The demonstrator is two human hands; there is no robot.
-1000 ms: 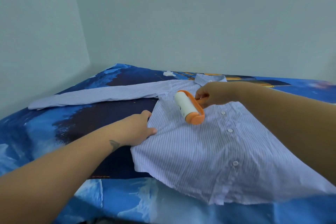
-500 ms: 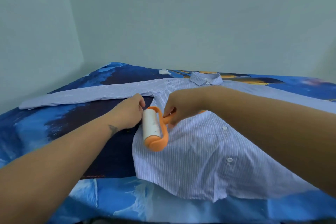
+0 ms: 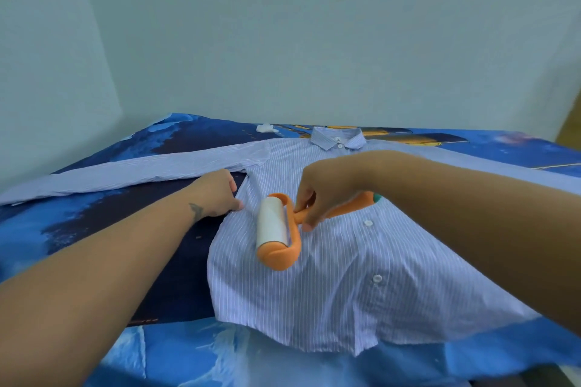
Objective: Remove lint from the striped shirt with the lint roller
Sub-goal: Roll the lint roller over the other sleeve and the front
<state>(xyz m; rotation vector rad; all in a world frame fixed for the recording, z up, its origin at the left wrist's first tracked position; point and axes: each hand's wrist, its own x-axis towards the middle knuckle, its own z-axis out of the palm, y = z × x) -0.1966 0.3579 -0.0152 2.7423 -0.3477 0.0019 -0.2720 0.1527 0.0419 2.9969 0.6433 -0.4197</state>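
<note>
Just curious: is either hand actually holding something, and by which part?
The right hand grips the lint roller by its orange handle. The left hand holds nothing; it presses the striped shirt flat.

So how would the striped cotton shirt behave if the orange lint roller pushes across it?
The thin striped shirt probably bunches: it lies limp, already rippled. The left hand pinning its edge likely prevents sliding under the orange lint roller.
</note>
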